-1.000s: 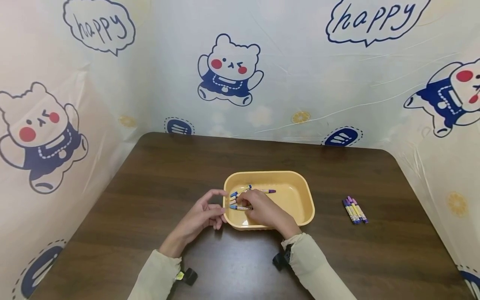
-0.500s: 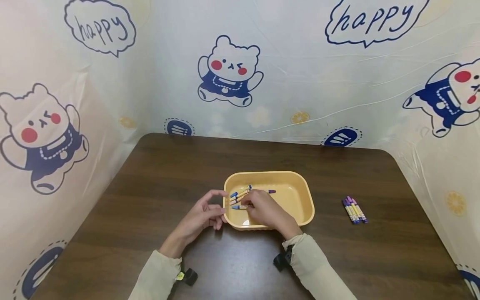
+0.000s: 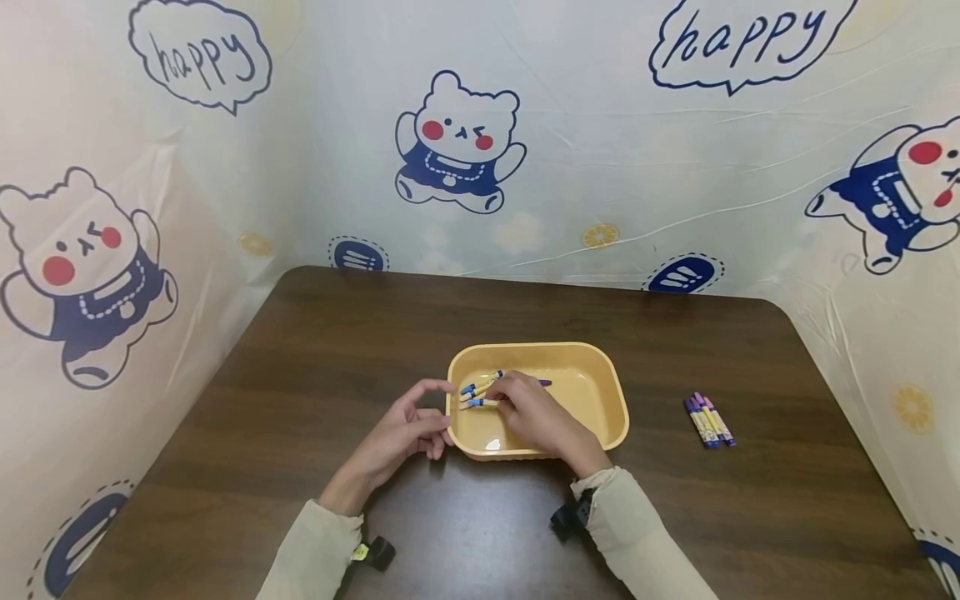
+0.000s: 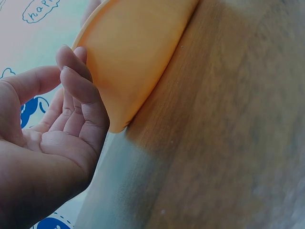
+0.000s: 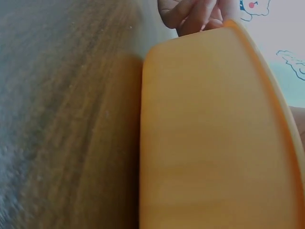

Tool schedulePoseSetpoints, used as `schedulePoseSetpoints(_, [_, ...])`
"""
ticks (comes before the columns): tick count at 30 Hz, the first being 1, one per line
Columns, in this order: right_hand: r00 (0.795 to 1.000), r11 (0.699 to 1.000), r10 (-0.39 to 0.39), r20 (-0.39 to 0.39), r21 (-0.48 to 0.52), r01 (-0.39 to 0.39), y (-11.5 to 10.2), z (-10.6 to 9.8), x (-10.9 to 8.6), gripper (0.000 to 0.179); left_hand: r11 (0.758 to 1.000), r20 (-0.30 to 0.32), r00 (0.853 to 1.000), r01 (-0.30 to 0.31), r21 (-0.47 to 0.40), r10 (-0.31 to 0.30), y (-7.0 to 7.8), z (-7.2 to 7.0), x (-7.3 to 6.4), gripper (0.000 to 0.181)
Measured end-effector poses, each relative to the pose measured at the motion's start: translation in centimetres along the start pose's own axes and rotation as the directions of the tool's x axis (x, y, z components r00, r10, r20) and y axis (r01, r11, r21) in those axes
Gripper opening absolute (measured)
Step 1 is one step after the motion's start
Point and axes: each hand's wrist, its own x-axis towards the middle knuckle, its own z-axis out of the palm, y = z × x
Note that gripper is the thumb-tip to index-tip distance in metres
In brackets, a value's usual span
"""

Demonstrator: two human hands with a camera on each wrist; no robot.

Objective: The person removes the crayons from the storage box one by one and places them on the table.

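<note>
A yellow plastic basket (image 3: 617,383) stands mid-table with several crayons (image 3: 482,387) lying in its left part. My right hand (image 3: 542,417) reaches inside and pinches a blue-tipped crayon (image 3: 477,403), its tip pointing left, just beside the others. Behind the right fingers, the purple tip of another crayon (image 3: 546,382) pokes out. My left hand (image 3: 401,429) rests its fingertips on the basket's left rim, fingers loosely bent. In the left wrist view those fingertips touch the basket's outer wall (image 4: 128,52). The right wrist view has the near wall (image 5: 209,124) hiding the right hand's work.
Several purple-tipped crayons (image 3: 709,421) lie side by side on the dark wood table (image 3: 337,333), right of the basket. A patterned curtain (image 3: 570,167) with bear drawings surrounds the table's back and sides.
My right hand has shifted the blue-tipped crayon toward the basket's far side, closer to the other crayons. My left hand has stayed at the left rim.
</note>
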Motion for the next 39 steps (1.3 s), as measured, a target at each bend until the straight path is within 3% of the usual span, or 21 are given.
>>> schedulePoseSetpoints(13, [0.996, 0.998, 0.015, -0.093, 0.061, -0.01, 0.4, -2.1, -0.7, 0.016, 1.0, -0.018, 1.0, 0.007, 0.017, -0.007, 0.0, 0.0, 0.1, 0.054])
schedulePoseSetpoints(20, [0.993, 0.991, 0.05, -0.103, 0.132, -0.037, 0.5, -2.8, -0.8, 0.012, 1.0, -0.018, 1.0, 0.005, -0.001, -0.005, -0.1, -0.1, 0.1, 0.055])
schedulePoseSetpoints(27, [0.988, 0.988, 0.074, -0.134, 0.143, -0.055, 0.4, -3.6, -1.1, 0.014, 0.999, -0.025, 1.0, 0.013, 0.035, -0.012, -0.2, -0.2, 0.1, 0.05])
schedulePoseSetpoints(39, [0.981, 0.976, 0.125, -0.151, 0.194, -0.095, 0.0, -5.4, -2.0, 0.015, 1.0, -0.004, 1.0, 0.0, 0.009, 0.0, -0.6, -0.2, 0.1, 0.054])
